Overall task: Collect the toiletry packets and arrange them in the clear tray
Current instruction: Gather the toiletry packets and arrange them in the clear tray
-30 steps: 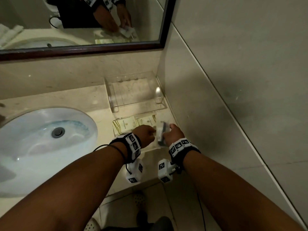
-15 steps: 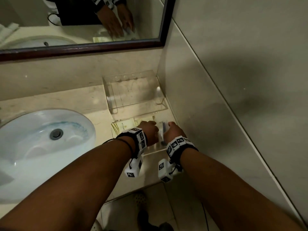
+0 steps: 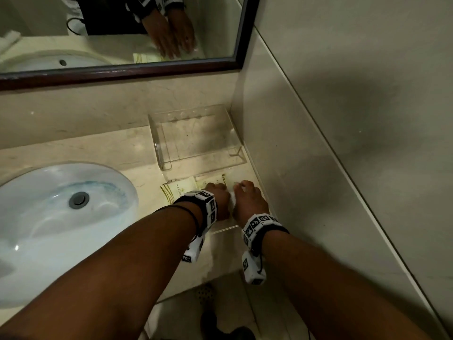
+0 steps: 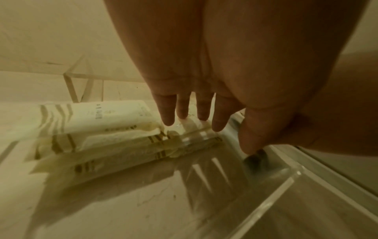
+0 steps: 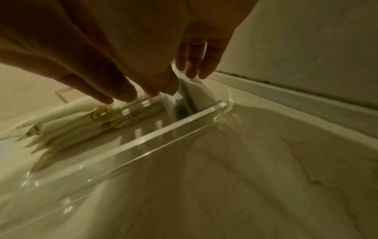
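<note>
Both our hands reached into the clear tray (image 5: 131,146), left hand (image 3: 219,201) flat with straight fingers beside cream packets (image 4: 98,122), right hand (image 3: 247,201) loosely extended over a white packet (image 5: 196,92).

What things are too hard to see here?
- Head view: the left hand and right hand cover the near clear tray and most packets.
- Left wrist view: packet print is blurred, unreadable.
- Right wrist view: a dark item inside the white packet is too dim to name.
</note>
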`<state>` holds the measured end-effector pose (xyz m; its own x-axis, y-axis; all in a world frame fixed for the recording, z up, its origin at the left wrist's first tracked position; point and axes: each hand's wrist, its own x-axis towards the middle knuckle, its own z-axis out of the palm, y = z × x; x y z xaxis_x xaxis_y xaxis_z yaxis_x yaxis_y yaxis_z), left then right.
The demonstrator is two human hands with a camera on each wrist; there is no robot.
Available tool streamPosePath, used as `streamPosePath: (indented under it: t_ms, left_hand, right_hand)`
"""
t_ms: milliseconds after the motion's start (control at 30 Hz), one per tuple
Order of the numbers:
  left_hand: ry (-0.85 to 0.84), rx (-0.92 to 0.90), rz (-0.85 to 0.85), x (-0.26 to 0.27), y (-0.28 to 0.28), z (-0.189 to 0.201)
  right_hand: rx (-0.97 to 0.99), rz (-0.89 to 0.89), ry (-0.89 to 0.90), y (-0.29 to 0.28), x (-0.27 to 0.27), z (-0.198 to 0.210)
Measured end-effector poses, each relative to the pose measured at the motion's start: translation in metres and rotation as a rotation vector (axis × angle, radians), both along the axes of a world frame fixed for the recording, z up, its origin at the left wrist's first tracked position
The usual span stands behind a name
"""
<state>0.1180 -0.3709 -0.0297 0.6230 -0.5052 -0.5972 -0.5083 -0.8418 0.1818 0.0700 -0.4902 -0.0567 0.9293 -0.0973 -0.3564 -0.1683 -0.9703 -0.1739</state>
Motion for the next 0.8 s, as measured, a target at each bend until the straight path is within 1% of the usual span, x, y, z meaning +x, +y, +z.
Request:
streamPosePath:
  t_ms: [100, 167, 300, 433, 567, 700, 800]
  left_hand:
    - [-0.025, -0.006, -0.048, -0.001, -0.001, -0.001]
    - [-0.021, 0.008, -0.048, -0.001, 0.0, -0.003]
    - [0.003, 0.054, -0.036, -0.002, 0.001, -0.004]
    - [0.003, 0.038, -0.034, 0.001, 0.006, -0.003]
    - [0.025, 0.03, -0.027, 0.002, 0.01, -0.003]
    - [0.029, 0.006, -0.018, 0.002, 0.009, -0.003]
    - [0.02, -0.009, -0.022, 0.001, 0.011, -0.004]
  right_hand:
    - [0.015, 0.028, 0.055, 0.008, -0.001, -0.005]
    - [0.005, 0.037, 0.105, 0.011, 0.0, -0.007]
    - [-0.112, 0.096, 0.147, 0.012, -0.001, -0.01]
    - [-0.18, 0.136, 0.187, 0.013, 0.0, -0.009]
    - [-0.144, 0.147, 0.212, 0.011, 0.006, -0.008]
    - [-0.135, 0.134, 0.279, 0.011, 0.013, 0.001]
    - [-0.107, 0.077, 0.239, 0.012, 0.019, 0.005]
